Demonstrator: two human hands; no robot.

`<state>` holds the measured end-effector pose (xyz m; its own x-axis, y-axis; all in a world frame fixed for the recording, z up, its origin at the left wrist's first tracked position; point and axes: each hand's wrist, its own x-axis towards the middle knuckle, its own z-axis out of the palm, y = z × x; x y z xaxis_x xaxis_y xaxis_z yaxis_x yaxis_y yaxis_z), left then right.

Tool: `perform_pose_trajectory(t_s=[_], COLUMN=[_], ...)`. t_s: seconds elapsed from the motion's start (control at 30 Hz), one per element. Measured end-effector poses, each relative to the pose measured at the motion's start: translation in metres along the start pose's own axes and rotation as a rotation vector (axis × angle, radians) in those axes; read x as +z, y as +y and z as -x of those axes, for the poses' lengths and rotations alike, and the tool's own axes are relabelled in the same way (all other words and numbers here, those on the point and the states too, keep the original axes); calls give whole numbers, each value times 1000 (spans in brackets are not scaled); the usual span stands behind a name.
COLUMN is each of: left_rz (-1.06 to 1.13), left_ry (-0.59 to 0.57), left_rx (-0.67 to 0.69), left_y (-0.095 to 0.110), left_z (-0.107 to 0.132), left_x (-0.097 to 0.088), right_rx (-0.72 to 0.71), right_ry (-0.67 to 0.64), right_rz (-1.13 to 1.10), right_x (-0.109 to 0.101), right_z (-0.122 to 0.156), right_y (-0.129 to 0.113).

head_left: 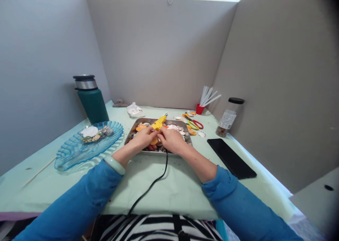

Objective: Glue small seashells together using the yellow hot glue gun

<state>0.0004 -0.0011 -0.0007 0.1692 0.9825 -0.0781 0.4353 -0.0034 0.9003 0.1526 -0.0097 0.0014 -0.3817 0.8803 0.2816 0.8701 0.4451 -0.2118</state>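
The L hand (143, 137) and the R hand (171, 140) are both over a shallow rectangular metal tray (188, 138), which stands approx. in the mid. of a table cover of pale green colour (185, 195). Their thumbs and index fingers are pinched close, tips meeting; whether there is a small thing btwn them, I cannot tell. The tray is full w/ mixed seashells, white, brown & orange (174, 128). On these, just behind the fingertips, lies a yellow glue gun (159, 122), nozzle pointing to the far side. A thin black cable (153, 182) runs from the tray's front edge, btwn the wrists, toward the person.

To the L is a transparent blue scalloped plate (76, 157) w/ some shells on it, & behind it a dark green bottle w/ steel neck (92, 105). To the R of the tray are pliers w/ red & yellow handles (195, 123), more shells near them, a flat black rectangular device (230, 157) & a clear jar w/ black lid (228, 119).
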Motion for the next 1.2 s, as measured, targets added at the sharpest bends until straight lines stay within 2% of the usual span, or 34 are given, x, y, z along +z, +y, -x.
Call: perform_pose_trajectory(t_s=[0.47, 0.83, 1.2], left_rz=[-17, -36, 115], left_ry=[0, 8, 41], left_rx=[17, 20, 69], left_y=[0, -1, 3], left_z=[1, 3, 4], left_x=[1, -1, -1], right_rx=[23, 12, 24], right_ry=[-44, -30, 52], right_rz=[2, 4, -52], right_x=[-7, -4, -2], right_z=[3, 1, 1], right_y=[-4, -4, -2])
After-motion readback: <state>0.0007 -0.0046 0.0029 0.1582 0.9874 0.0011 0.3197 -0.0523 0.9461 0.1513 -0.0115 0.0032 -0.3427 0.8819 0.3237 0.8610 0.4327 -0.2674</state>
